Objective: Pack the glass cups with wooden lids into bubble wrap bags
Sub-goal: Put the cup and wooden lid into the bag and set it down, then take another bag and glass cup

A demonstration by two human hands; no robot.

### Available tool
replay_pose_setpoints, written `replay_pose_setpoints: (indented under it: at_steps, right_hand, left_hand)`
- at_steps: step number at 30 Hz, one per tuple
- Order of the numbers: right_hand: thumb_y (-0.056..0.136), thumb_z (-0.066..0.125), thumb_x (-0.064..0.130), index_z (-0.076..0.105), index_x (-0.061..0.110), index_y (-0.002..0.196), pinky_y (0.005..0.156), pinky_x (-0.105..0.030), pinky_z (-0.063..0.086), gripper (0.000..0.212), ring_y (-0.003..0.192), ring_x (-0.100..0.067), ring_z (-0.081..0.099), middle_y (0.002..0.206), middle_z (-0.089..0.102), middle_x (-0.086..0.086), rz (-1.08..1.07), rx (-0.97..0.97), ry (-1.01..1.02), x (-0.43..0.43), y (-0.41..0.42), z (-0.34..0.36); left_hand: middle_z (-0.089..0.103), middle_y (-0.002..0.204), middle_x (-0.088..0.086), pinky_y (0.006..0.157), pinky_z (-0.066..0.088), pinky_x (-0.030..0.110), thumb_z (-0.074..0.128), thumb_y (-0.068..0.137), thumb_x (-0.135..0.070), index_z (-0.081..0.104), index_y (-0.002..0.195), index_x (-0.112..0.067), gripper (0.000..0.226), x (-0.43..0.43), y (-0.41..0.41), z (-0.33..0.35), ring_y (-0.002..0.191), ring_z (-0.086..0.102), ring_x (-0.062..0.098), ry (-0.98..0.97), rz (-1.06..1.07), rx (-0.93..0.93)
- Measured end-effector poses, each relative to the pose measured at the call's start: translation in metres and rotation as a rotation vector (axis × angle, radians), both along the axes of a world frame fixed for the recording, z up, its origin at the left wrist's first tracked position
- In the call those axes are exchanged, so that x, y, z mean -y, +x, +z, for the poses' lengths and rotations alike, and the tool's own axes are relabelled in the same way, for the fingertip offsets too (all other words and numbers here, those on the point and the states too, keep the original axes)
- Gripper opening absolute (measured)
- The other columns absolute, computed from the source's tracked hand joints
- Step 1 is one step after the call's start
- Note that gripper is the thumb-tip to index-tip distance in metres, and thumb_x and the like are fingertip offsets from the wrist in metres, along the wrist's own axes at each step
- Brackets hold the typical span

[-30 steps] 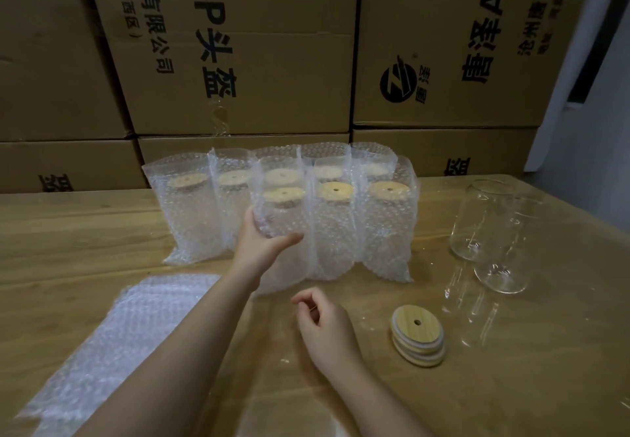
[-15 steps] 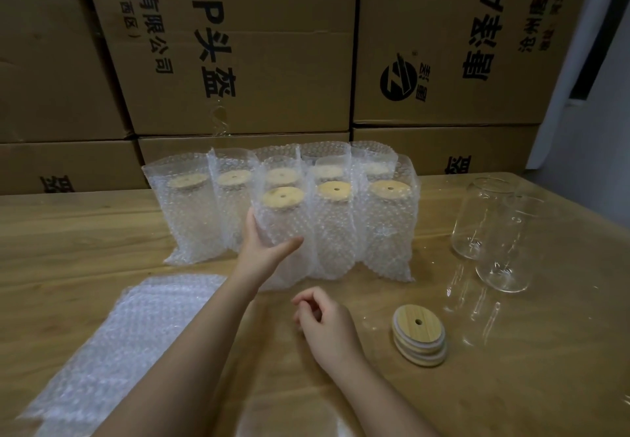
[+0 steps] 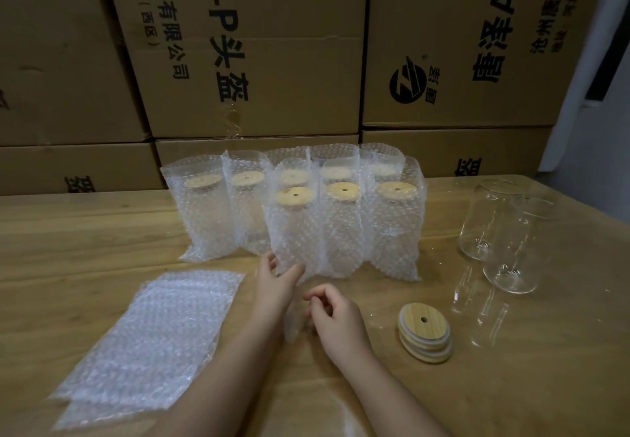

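Bags [image 3: 296, 232] of knobbly bubble wrap sheathe cups [image 3: 395, 228] with round wooden lids [image 3: 295, 195].

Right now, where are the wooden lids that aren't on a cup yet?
In the head view, the stack of loose lids lies on the table just right of the right hand, in front of the empty glass cups.
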State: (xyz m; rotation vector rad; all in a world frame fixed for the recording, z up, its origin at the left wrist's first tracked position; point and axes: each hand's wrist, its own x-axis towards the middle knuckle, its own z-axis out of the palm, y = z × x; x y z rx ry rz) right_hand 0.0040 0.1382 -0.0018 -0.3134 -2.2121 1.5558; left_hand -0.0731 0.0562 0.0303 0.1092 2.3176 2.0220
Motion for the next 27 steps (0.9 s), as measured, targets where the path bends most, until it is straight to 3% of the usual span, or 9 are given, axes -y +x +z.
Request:
replay_pose_setpoints:
  at_steps: [3, 8, 14, 18, 20, 22, 25, 27]
  right_hand:
    - [0.091, 0.053, 0.010, 0.060, 0.032, 0.076, 0.064, -0.030, 0.050, 0.027, 0.055, -0.004, 0.056, 0.060, 0.062, 0.008, 0.004, -0.008, -0.023, 0.000, -0.001, 0.000]
    - [0.092, 0.052, 0.010, 0.059, 0.033, 0.077, 0.066, -0.034, 0.051, 0.029, 0.056, -0.005, 0.056, 0.059, 0.062, 0.008, 0.015, -0.004, -0.042, 0.000, -0.001, 0.000]
    - [0.092, 0.051, 0.010, 0.059, 0.031, 0.077, 0.068, -0.036, 0.051, 0.027, 0.058, -0.007, 0.057, 0.061, 0.061, 0.008, 0.016, 0.004, -0.043, 0.000, -0.002, 0.001]
    - [0.092, 0.051, 0.011, 0.060, 0.030, 0.079, 0.069, -0.035, 0.051, 0.024, 0.062, -0.009, 0.057, 0.070, 0.065, 0.003, 0.029, 0.022, -0.037, -0.001, 0.000, 0.003]
    - [0.092, 0.052, 0.012, 0.060, 0.030, 0.081, 0.069, -0.030, 0.049, 0.023, 0.062, -0.004, 0.057, 0.074, 0.066, 0.002, 0.048, 0.043, 0.004, -0.002, 0.002, 0.003]
    - [0.091, 0.052, 0.015, 0.063, 0.029, 0.084, 0.068, -0.026, 0.047, 0.019, 0.063, -0.002, 0.056, 0.073, 0.066, 0.007, 0.070, 0.060, 0.060, -0.001, 0.003, 0.003]
    - [0.091, 0.053, 0.019, 0.063, 0.030, 0.085, 0.056, -0.016, 0.039, 0.016, 0.056, 0.004, 0.050, 0.059, 0.057, 0.019, 0.075, 0.070, 0.107, -0.001, 0.006, 0.004]
    - [0.090, 0.053, 0.019, 0.062, 0.031, 0.084, 0.056, -0.018, 0.041, 0.017, 0.058, 0.005, 0.051, 0.061, 0.058, 0.021, 0.092, 0.072, 0.087, -0.001, 0.010, 0.005]
  left_hand:
    - [0.050, 0.137, 0.005, 0.105, 0.042, 0.048, 0.065, 0.084, -0.016, 0.047, 0.133, -0.018, 0.052, -0.001, 0.000, 0.000, 0.125, 0.050, 0.023, 0.105, -0.014, 0.049]
    - [0.060, 0.125, 0.006, 0.100, 0.047, 0.046, 0.064, 0.083, -0.013, 0.053, 0.122, -0.020, 0.041, -0.001, 0.000, 0.001, 0.114, 0.058, 0.022, 0.169, -0.050, 0.045]
    - [0.046, 0.142, 0.007, 0.109, 0.037, 0.049, 0.063, 0.088, -0.025, 0.042, 0.139, -0.018, 0.056, 0.004, -0.008, 0.002, 0.130, 0.045, 0.024, 0.055, -0.112, 0.051]
    - [0.036, 0.146, -0.004, 0.104, 0.043, 0.042, 0.060, 0.092, -0.021, 0.032, 0.146, -0.020, 0.061, 0.013, 0.004, 0.003, 0.127, 0.047, 0.020, 0.008, -0.088, -0.063]
    - [0.040, 0.137, -0.007, 0.091, 0.048, 0.032, 0.059, 0.093, -0.022, 0.031, 0.145, -0.022, 0.058, 0.019, 0.018, -0.001, 0.116, 0.054, 0.016, -0.036, 0.011, -0.146]
    - [0.054, 0.125, -0.003, 0.083, 0.049, 0.027, 0.058, 0.093, -0.019, 0.043, 0.135, -0.020, 0.044, 0.022, 0.032, -0.009, 0.104, 0.060, 0.013, -0.058, 0.020, -0.187]
    - [0.071, 0.093, -0.005, 0.073, 0.048, 0.012, 0.056, 0.094, -0.008, 0.064, 0.105, -0.017, 0.016, 0.022, 0.048, -0.014, 0.087, 0.066, 0.008, -0.109, -0.194, -0.221]
    - [0.072, 0.084, -0.012, 0.067, 0.046, 0.008, 0.055, 0.094, -0.005, 0.070, 0.094, -0.018, 0.019, 0.023, 0.054, -0.014, 0.079, 0.066, 0.001, -0.148, -0.248, -0.286]
